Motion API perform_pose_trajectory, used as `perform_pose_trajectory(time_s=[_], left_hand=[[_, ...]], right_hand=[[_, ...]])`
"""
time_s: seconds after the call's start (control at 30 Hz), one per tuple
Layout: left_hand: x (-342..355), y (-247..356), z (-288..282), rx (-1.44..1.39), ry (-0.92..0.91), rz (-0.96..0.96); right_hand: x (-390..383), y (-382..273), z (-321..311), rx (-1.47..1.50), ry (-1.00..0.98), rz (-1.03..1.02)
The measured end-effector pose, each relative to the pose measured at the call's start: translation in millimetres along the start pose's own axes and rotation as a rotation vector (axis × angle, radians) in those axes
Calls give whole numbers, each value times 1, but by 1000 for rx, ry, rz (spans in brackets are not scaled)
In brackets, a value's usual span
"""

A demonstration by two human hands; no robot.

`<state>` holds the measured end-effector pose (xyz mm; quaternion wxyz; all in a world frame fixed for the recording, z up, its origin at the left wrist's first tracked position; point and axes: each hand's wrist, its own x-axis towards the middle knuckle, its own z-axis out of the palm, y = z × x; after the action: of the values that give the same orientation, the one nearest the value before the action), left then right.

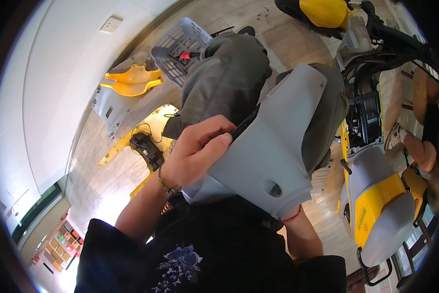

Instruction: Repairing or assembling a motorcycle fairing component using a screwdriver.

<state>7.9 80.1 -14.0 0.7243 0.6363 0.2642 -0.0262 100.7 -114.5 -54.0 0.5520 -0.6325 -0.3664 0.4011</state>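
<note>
1. The large grey moulded plastic scooter body panel [273, 146] sits at picture centre, held up before the chest.
2. It looks light, stiff and smooth; the edges seem the best hold.
3. The left hand [197, 154], at 9 o'clock of the panel, has its fingers curled round the panel's edge.
4. The right hand is hidden behind the panel at 6 o'clock; I cannot tell its grip.

1. One grey plastic body panel [273, 146], gripped at its edge by the left hand [197, 151]
2. Two yellow panels on the floor: one [131, 80] well left of that hand, one [151, 132] just beside it
3. One grey basket [180, 49] above the hand
4. One yellow and grey scooter [376, 195], right of the held panel
5. One wall socket [111, 24], far upper left
</note>
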Motion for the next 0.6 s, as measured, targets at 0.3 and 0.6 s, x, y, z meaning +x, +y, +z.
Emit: perform_pose_trajectory(time_s=[0.3,0.6], left_hand=[[8,-8,3,-67,79,13],[10,-9,4,-132,127,9]], right_hand=[[45,1,15,-56,82,-10],[34,0,9,-100,141,-15]])
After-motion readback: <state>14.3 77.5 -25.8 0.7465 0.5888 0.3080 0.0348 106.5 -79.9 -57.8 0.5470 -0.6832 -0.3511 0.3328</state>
